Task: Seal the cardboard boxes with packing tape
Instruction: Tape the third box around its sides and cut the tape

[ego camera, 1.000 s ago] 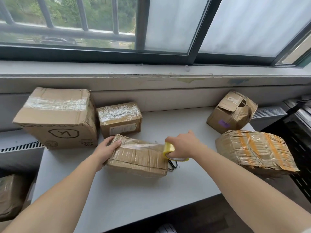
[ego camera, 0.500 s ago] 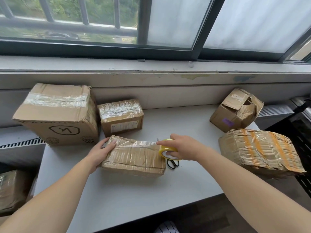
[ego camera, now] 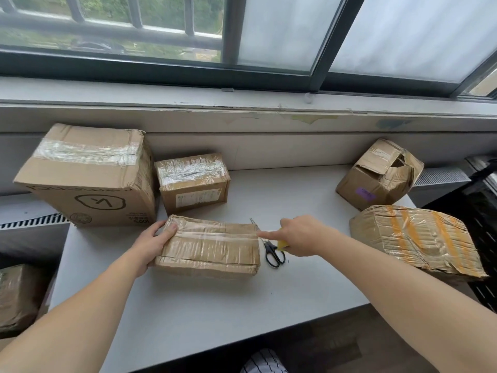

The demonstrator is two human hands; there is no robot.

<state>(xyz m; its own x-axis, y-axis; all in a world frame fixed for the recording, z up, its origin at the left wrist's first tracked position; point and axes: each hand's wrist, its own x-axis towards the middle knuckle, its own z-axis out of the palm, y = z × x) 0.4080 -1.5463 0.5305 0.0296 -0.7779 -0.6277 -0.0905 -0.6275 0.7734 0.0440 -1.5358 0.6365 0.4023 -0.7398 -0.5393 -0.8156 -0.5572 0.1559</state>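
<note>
Left hand [ego camera: 154,244] grips the left end of the box [ego camera: 209,249], fingers curled over its top. The box sits mid-surface [ego camera: 215,305], nearer the front edge. A clear tape strip [ego camera: 215,236] runs along its top. Scissors [ego camera: 273,253] lie just beside its right end. Right hand [ego camera: 301,235]: index fingertip on the strip at the right top edge, other fingers curled round the yellow tape roll [ego camera: 282,245]. Likely step is finishing the strip: keep it taut, rub the end down over the edge, keep the box pinned, then snip.

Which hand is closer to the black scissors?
Right. The right hand, holding the yellow tape roll, is right beside the scissors; the left hand holds the far end of the box.
</note>
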